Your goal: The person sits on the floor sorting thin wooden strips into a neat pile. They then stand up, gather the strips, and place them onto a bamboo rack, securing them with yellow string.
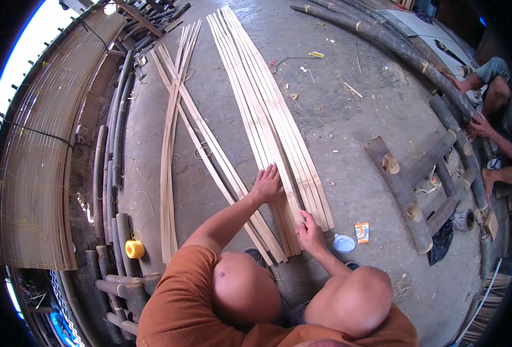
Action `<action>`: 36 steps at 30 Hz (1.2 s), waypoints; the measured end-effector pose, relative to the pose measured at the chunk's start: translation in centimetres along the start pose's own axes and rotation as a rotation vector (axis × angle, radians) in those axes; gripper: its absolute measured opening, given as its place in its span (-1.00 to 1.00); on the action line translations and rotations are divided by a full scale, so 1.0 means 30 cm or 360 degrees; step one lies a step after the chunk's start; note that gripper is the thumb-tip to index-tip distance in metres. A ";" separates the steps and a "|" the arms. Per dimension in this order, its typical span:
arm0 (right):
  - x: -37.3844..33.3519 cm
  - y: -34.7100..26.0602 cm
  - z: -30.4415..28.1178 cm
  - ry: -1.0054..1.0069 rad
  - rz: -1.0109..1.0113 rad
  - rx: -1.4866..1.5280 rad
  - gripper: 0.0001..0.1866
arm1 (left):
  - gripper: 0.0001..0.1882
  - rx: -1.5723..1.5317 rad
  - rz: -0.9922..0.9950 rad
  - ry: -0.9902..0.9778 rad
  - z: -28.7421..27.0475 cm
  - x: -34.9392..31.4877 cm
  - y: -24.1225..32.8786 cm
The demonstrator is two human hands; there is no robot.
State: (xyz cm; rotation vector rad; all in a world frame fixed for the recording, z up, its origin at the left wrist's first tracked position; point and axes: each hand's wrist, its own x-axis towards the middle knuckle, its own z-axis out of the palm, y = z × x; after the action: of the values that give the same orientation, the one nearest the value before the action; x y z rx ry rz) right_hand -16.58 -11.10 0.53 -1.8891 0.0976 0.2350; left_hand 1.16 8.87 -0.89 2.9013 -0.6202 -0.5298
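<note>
- Head view, centre: a long bundle of pale, straw-coloured, flat split-bamboo strips (274, 115) lies lengthwise on a grey, scuffed concrete floor (337, 115); its strips are straight-edged and smooth, with faint node marks, and a narrow gap divides the bundle at its near part.
- Left hand (268, 185): palm down and flattened, fingers extended and close together, resting on the left part of the bundle near its near end.
- Right hand (310, 232): narrow, most fingers bent, at the near end of the bundle beside the gap; whether it pinches a strip cannot be told.
- Left of the bundle: further pale, thin bamboo strips (172, 144) cross in a slender X at their far part; one group's near end reaches beneath the left forearm.
- Right of the right hand: a round, light-blue, shallow dish (343, 243), just beside a rectangular orange-and-white sachet (362, 232).
- Right: a dark, cylindrical-poled bamboo frame (406, 205) with round, pale-rimmed holes.
- Far right: long, mottled brown bamboo poles (377, 37); a co-worker's hand (481, 125) touches one.
- Left: a squat yellow spool of twine (134, 249) by dark round poles (120, 115); beyond, a broad, ribbed tan slat panel (41, 133).
</note>
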 end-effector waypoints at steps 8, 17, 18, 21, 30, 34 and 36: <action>0.008 -0.042 0.031 0.0022 0.0288 0.0226 -0.58 | -0.09 0.0003 -0.0096 0.0076 0.019 -0.015 0.031; 0.070 0.081 0.070 0.0035 -0.0049 -0.0211 -0.55 | -0.13 -0.0120 -0.0078 0.0213 0.060 -0.044 -0.003; 0.075 0.093 0.069 0.0028 -0.0053 -0.0293 -0.54 | -0.13 -0.0142 -0.0095 0.0226 0.065 -0.050 -0.003; 0.086 0.063 0.039 -0.0064 -0.0003 -0.0331 -0.54 | -0.16 -0.0146 -0.0096 0.0232 0.071 -0.052 -0.002; 0.134 0.027 0.000 0.0014 -0.0162 -0.0152 -0.55 | -0.27 -0.0264 -0.0132 0.0401 0.069 -0.037 0.006; 0.127 -0.004 -0.011 0.0015 -0.0233 -0.0248 -0.56 | -0.53 -0.0455 -0.0125 0.0648 0.060 -0.006 0.005; 0.129 0.000 -0.015 -0.0072 -0.0258 -0.0466 -0.57 | -0.65 -0.0528 -0.0153 0.0797 0.076 0.005 0.000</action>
State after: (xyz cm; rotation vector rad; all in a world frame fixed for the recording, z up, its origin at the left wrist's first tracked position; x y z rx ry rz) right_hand -12.76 -11.34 -0.13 -2.1683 -0.1270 0.1885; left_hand 0.46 8.69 -3.05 2.5975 -0.2876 0.0887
